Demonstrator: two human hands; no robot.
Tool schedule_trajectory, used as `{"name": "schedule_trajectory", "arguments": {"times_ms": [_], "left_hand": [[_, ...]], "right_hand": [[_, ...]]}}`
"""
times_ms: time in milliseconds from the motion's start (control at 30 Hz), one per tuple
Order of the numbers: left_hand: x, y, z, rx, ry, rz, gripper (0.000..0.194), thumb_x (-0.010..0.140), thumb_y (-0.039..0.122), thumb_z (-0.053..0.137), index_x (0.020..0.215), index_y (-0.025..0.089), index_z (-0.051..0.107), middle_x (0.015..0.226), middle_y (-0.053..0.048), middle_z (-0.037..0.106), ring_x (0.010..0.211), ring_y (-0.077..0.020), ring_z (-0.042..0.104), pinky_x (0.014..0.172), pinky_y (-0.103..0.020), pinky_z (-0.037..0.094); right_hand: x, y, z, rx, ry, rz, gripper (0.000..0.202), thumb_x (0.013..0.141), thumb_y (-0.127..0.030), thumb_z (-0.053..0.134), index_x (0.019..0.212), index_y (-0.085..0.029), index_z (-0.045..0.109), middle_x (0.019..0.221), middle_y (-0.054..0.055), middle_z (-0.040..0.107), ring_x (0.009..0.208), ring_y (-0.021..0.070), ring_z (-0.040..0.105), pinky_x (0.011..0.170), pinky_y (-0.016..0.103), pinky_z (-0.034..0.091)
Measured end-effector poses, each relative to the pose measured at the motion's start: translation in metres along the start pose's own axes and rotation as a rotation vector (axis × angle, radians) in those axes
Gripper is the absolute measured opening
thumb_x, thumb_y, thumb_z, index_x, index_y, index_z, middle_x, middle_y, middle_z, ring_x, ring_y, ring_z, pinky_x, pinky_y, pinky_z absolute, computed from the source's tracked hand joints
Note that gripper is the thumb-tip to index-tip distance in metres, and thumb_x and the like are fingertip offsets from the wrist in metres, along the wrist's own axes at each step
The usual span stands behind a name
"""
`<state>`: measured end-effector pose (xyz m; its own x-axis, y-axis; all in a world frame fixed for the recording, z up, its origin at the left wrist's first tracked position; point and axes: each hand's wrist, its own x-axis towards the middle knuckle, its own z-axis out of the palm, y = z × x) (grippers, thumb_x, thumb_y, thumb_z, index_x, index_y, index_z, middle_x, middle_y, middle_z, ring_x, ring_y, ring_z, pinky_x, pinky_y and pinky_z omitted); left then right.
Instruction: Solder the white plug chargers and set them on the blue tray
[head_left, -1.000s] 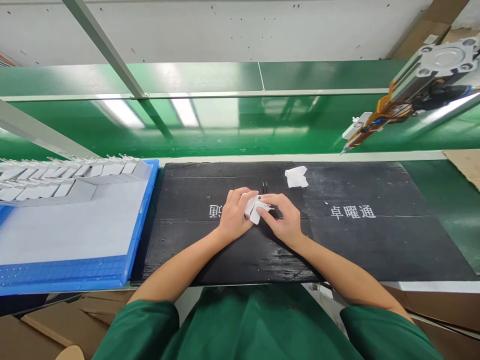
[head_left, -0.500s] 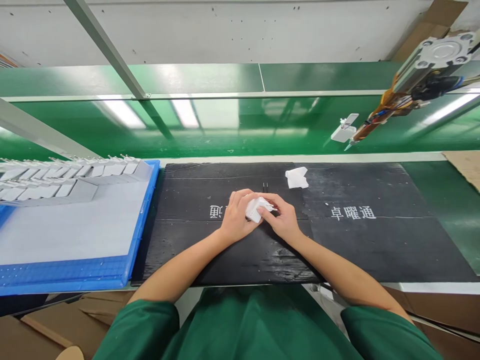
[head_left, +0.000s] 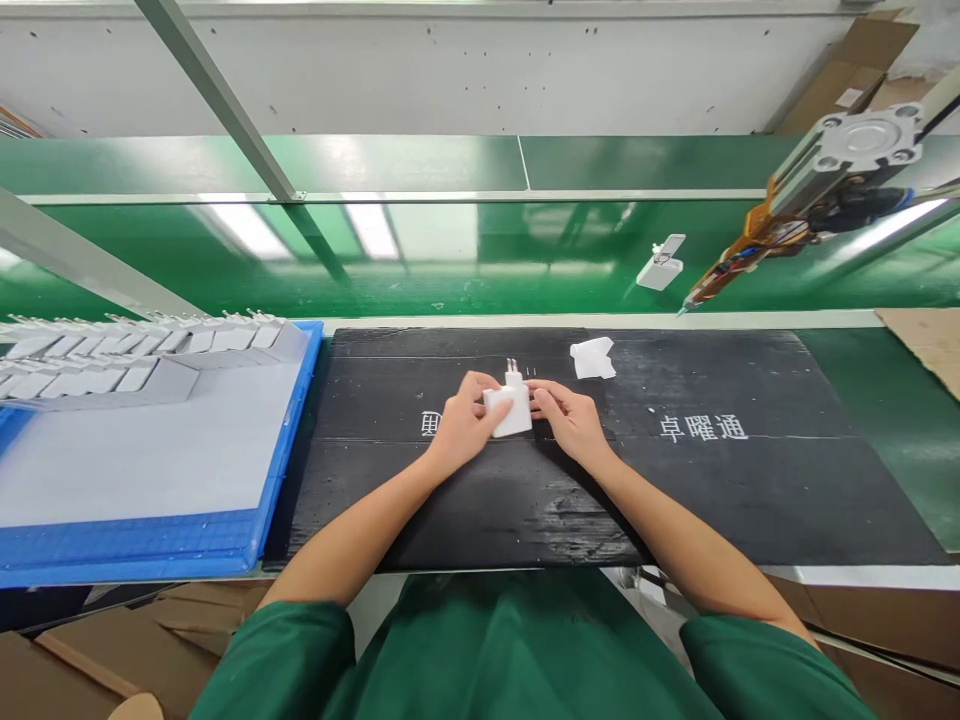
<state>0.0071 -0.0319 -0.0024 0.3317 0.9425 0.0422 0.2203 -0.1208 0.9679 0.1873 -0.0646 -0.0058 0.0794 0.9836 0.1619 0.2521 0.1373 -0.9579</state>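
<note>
A white plug-in charger is upright over the black mat, its two-pin plug pointing away from me. My left hand is closed on its left side, thumb across the near face. At the right edge, the bent fingertips of my right hand meet the charger; their exact contact is partly hidden. Two small metal pins stand just beyond my right fingers. Farther right lies a crumpled white piece, perhaps paper or cloth.
To the left, a blue tray holds rows of white chargers with pins up. An orange-wrapped tool on a metal cylinder reaches down at upper right, near a small white device. Cardboard lies at the right edge.
The charger has turned from lying tilted with pins to the right to upright with pins away from me. My right fingers have moved from over it to its right edge.
</note>
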Motion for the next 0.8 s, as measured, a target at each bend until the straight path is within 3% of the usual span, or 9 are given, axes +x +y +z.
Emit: {"name": "schedule_trajectory", "arguments": {"times_ms": [67,133,233,333,433,533,667,800], "left_hand": [[0.008,0.003,-0.005,-0.332,0.031,-0.205,0.038,0.077,0.052,0.065,0.092,0.021,0.046,0.074,0.001,0.066,0.053,-0.0145,0.064,0.049,-0.026,0.051],[0.018,0.005,-0.012,-0.538,0.105,-0.321,0.045,0.069,0.053,0.071,0.088,0.021,0.045,0.070,0.002,0.064,0.052,-0.0150,0.063,0.046,-0.026,0.050],[0.031,0.005,-0.026,-0.657,0.252,-0.388,0.047,0.060,0.046,0.078,0.082,0.021,0.044,0.066,0.005,0.059,0.054,-0.0116,0.061,0.047,-0.021,0.048],[0.042,0.001,-0.043,-0.658,0.366,-0.366,0.047,0.058,0.044,0.077,0.081,0.022,0.043,0.067,0.005,0.059,0.055,-0.0108,0.059,0.050,-0.021,0.046],[0.048,-0.006,-0.063,-0.469,0.478,-0.208,0.043,0.060,0.045,0.073,0.082,0.023,0.043,0.071,0.004,0.061,0.060,-0.0124,0.060,0.053,-0.021,0.044],[0.050,-0.015,-0.083,-0.079,0.585,-0.052,0.032,0.067,0.041,0.068,0.075,0.022,0.044,0.076,0.001,0.063,0.069,-0.0143,0.062,0.064,-0.023,0.045],[0.051,-0.022,-0.098,0.483,0.645,-0.176,0.018,0.074,0.037,0.063,0.076,0.023,0.052,0.073,-0.001,0.063,0.071,-0.0204,0.061,0.069,-0.029,0.041],[0.051,-0.028,-0.099,0.716,0.583,-0.140,0.013,0.078,0.033,0.061,0.086,0.023,0.057,0.084,-0.007,0.066,0.086,-0.0263,0.062,0.070,-0.030,0.041]], "right_hand": [[0.001,0.001,-0.002,0.057,-0.012,0.023,0.037,0.092,-0.050,0.053,0.106,-0.022,0.071,0.094,0.005,0.079,0.073,0.0177,0.076,0.063,0.030,0.065],[0.003,0.002,-0.005,0.065,0.001,0.032,0.037,0.093,-0.050,0.052,0.107,-0.022,0.070,0.096,0.007,0.078,0.075,0.0169,0.076,0.064,0.029,0.065],[0.010,0.008,-0.011,0.055,0.051,0.032,0.037,0.092,-0.051,0.053,0.102,-0.020,0.071,0.093,0.007,0.077,0.073,0.0162,0.075,0.064,0.028,0.064],[0.018,0.015,-0.022,0.050,0.129,0.039,0.038,0.091,-0.052,0.053,0.099,-0.019,0.070,0.092,0.008,0.076,0.071,0.0162,0.075,0.062,0.029,0.063],[0.029,0.025,-0.036,-0.021,0.182,0.059,0.036,0.088,-0.050,0.055,0.102,-0.019,0.067,0.098,0.010,0.075,0.074,0.0172,0.074,0.064,0.032,0.062],[0.051,0.037,-0.049,-0.132,0.240,0.067,0.038,0.080,-0.042,0.063,0.111,-0.020,0.063,0.111,0.012,0.071,0.088,0.0204,0.073,0.074,0.038,0.062],[0.105,0.055,-0.065,-0.289,0.429,0.087,0.063,0.069,-0.026,0.066,0.129,-0.018,0.050,0.132,0.018,0.057,0.113,0.0268,0.062,0.095,0.049,0.053],[0.167,0.066,-0.083,-0.450,0.627,0.132,0.080,0.064,-0.019,0.066,0.139,-0.014,0.038,0.143,0.021,0.042,0.134,0.0341,0.042,0.112,0.055,0.035]]}}
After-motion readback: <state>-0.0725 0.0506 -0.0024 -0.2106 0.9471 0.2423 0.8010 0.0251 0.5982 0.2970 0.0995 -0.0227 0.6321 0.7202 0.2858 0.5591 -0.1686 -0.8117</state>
